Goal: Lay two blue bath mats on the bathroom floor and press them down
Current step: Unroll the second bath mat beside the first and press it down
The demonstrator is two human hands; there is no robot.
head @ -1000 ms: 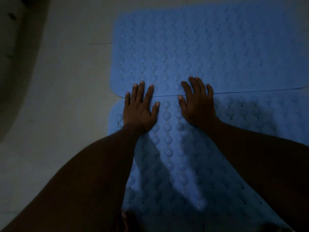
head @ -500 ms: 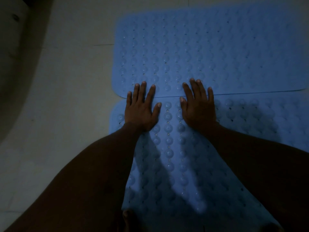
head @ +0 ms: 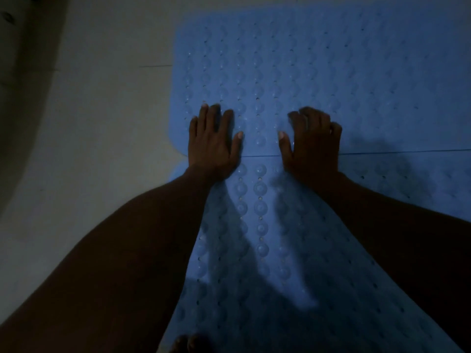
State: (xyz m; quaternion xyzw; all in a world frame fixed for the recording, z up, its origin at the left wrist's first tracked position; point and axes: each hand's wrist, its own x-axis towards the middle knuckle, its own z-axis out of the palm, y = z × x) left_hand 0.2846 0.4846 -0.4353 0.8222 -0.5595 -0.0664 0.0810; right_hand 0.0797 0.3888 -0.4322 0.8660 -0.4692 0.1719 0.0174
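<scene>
Left hand (head: 212,141): It is flat and open with straight fingers, and it holds nothing. The palm lies over the thin line where the two mats meet. The fingers rest on the far mat (head: 331,72).
Right hand (head: 312,146): It lies over the same line, near the left hand, with a strip of mat between them. The thumb sticks out straight. The fingers look bent and blurry, so I cannot tell if they push on the mat or pinch it.
Mats: Both blue mats are down on the floor (head: 102,136). The near mat (head: 260,225) runs from the line back toward the person. The two mats touch along that line. I cannot tell which edge is on top.
Step now: I think the laying is done and the pressing is going on, at the left end of the join.
Next move: I think the hands should go flat and push down hard, then work along the join to the right.
Hard to see: The room is very dim. I cannot tell what the dark shape (head: 23,72) at the far left is. The arms hide parts of the near mat. Something like toes (head: 188,342) shows at the bottom edge. The right ends of both mats are cut off.
</scene>
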